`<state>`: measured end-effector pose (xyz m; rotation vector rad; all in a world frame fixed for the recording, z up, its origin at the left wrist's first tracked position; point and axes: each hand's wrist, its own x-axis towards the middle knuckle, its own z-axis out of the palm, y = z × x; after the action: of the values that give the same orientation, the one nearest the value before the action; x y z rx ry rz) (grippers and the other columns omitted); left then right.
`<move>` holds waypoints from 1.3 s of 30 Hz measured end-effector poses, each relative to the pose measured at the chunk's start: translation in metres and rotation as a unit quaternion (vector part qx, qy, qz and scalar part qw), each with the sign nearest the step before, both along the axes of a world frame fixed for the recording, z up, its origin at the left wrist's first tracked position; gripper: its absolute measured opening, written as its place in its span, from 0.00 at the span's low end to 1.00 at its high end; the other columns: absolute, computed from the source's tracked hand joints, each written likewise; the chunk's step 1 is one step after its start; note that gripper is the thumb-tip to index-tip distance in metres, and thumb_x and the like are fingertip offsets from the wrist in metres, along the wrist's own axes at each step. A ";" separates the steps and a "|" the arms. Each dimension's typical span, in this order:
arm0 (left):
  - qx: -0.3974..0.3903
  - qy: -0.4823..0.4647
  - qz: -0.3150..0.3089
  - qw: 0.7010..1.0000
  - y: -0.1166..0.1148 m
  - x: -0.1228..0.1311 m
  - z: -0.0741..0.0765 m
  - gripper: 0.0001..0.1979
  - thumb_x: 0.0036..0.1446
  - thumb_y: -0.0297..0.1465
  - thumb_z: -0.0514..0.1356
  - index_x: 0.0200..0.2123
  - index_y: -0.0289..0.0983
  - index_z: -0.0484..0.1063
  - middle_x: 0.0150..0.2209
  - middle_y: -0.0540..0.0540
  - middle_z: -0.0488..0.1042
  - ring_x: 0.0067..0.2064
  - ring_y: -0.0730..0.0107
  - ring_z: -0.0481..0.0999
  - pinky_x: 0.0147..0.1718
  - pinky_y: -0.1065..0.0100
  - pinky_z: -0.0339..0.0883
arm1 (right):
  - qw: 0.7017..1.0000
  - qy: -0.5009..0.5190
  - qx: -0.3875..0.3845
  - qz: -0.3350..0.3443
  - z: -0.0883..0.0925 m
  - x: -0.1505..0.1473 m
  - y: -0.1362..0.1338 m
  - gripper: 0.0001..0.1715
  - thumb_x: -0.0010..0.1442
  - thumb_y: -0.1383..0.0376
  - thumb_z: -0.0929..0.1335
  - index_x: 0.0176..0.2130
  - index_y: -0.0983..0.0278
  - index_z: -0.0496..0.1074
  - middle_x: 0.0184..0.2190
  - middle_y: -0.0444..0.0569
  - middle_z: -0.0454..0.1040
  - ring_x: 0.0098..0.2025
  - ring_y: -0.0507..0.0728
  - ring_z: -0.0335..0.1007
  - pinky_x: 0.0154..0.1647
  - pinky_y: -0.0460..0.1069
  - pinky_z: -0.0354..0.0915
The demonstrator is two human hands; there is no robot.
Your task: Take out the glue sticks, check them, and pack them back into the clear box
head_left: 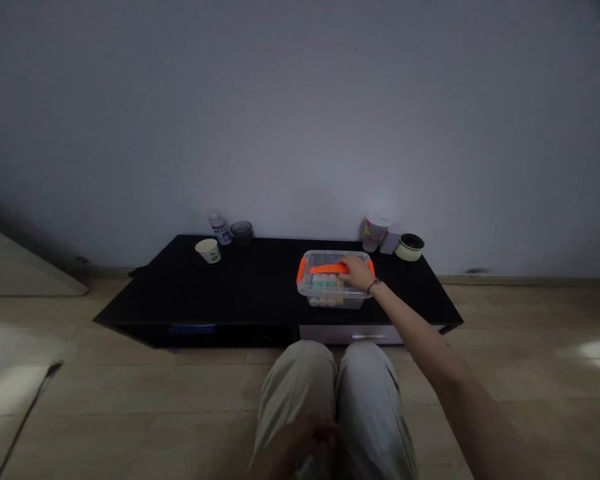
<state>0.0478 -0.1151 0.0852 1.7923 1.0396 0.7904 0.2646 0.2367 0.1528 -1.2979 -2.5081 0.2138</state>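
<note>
Right hand (356,272) extended over the low black cabinet (267,287); its fingers are closed around the right part of the orange handle (324,269) on the lid of a clear plastic box (330,291); dark band (373,285) at the wrist. Box rests on the cabinet top, right of centre, toward the near edge; orange latches at its left and right ends; small cylinders (323,301) in pale pink, teal and yellow show through the walls and lid, mostly in the near part.

Left hand (307,440) low over the lap, well apart from the box; dark and blurred, so finger state cannot be told; a pale patch lies beside it, identity unclear.

Far right on the cabinet, near the wall (300,133): clear cup (374,235) with coloured print; pale block (390,242) just right of it; cream round pot (409,249) with dark interior, farther right. Far left: white bottle (221,229) with blue marking; dark cup (241,234) just right of it; white paper cup (209,251) with green print, nearer than both and tilted in view. Pale drawer front (330,335) on the near right face; light trousers (300,387) below it; dark cable (27,417) on the floor (115,400), near left.
</note>
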 end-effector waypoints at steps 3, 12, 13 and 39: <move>0.009 -0.005 0.122 0.992 0.012 -0.011 -0.005 0.17 0.65 0.38 0.55 0.54 0.43 0.74 0.44 0.42 0.81 0.45 0.63 0.81 0.49 0.65 0.74 | 1.000 0.006 -0.012 0.006 -0.006 -0.005 0.011 0.20 0.57 0.68 0.72 0.50 0.66 0.75 0.48 0.55 0.75 0.51 0.60 0.68 0.54 0.54 0.61; 0.051 0.019 0.229 0.972 0.129 -0.027 0.041 0.17 0.64 0.39 0.55 0.51 0.40 0.73 0.51 0.38 0.75 0.50 0.59 0.78 0.50 0.59 0.74 | 0.999 0.032 -0.023 0.028 -0.003 0.002 0.014 0.20 0.60 0.67 0.70 0.52 0.65 0.74 0.47 0.55 0.75 0.52 0.62 0.67 0.56 0.57 0.61; 0.068 0.023 0.253 0.965 0.146 -0.030 0.041 0.17 0.64 0.39 0.54 0.51 0.39 0.72 0.53 0.37 0.73 0.52 0.58 0.77 0.51 0.57 0.73 | 0.999 0.040 -0.007 0.012 -0.001 0.009 0.012 0.21 0.61 0.66 0.69 0.54 0.65 0.73 0.49 0.56 0.74 0.53 0.62 0.67 0.57 0.57 0.61; -0.070 0.432 0.176 0.882 0.310 -0.032 0.076 0.28 0.64 0.33 0.50 0.66 0.35 0.55 0.47 0.31 0.78 0.49 0.46 0.79 0.44 0.57 0.69 | 0.931 0.155 0.011 -0.331 -0.020 0.044 0.000 0.21 0.69 0.62 0.58 0.53 0.68 0.70 0.49 0.61 0.76 0.49 0.60 0.73 0.52 0.53 0.66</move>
<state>0.0161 0.1952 0.1614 1.8686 1.9855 0.0492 0.3087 0.2365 0.1326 -1.8440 -1.6956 0.2092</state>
